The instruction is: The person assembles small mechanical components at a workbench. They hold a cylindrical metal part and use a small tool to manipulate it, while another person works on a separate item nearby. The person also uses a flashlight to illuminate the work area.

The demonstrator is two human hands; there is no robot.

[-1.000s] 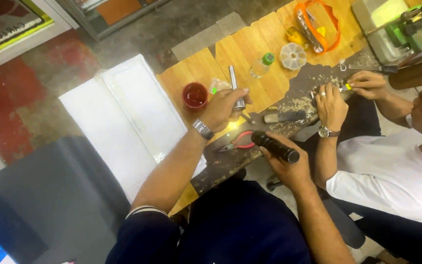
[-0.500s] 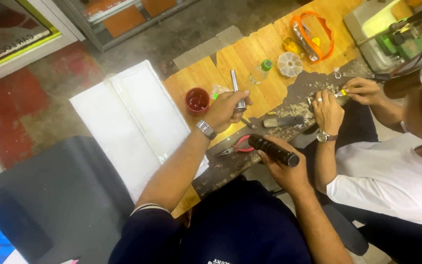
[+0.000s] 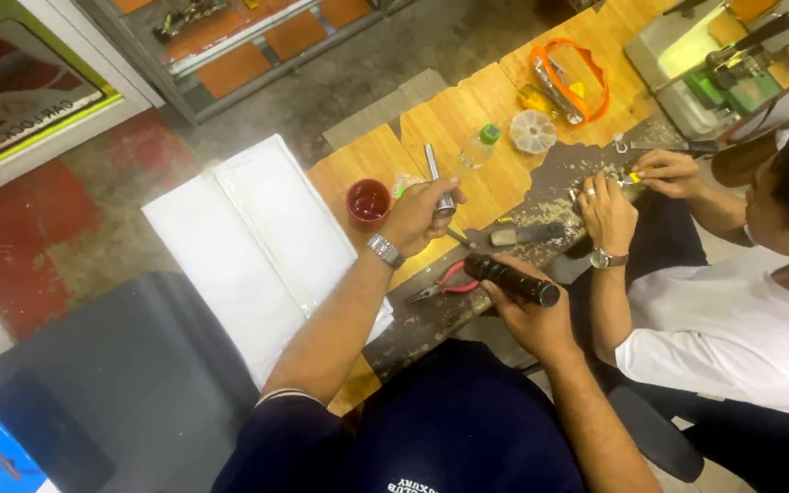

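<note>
the left hand (image 3: 417, 215) is curled shut around a slim silver metal rod-shaped tool (image 3: 437, 179), whose free end sticks up and away over the orange-brown wooden surface (image 3: 385, 151). just beside that hand stands a small round red cup (image 3: 368, 201). the right hand (image 3: 531, 315) is wrapped closed around a black cylindrical handle (image 3: 511, 279), held lying across the near edge of the surface, its end pointing toward the co-worker. between the two hands lie red-handled pliers (image 3: 445, 283) on a dark, worn patch of the surface, with pale shavings scattered nearby.

across to the right, a person in a white shirt (image 3: 732, 333) bends over a small piece with both hands (image 3: 636, 183) close together; what they pinch is too small to tell. farther along sit a clear small bottle with a green cap (image 3: 480, 146), a pale round ridged disc (image 3: 533, 131) and orange-framed safety glasses (image 3: 568, 82). a large white folded sheet (image 3: 248, 246) hangs off the left end of the surface.
</note>
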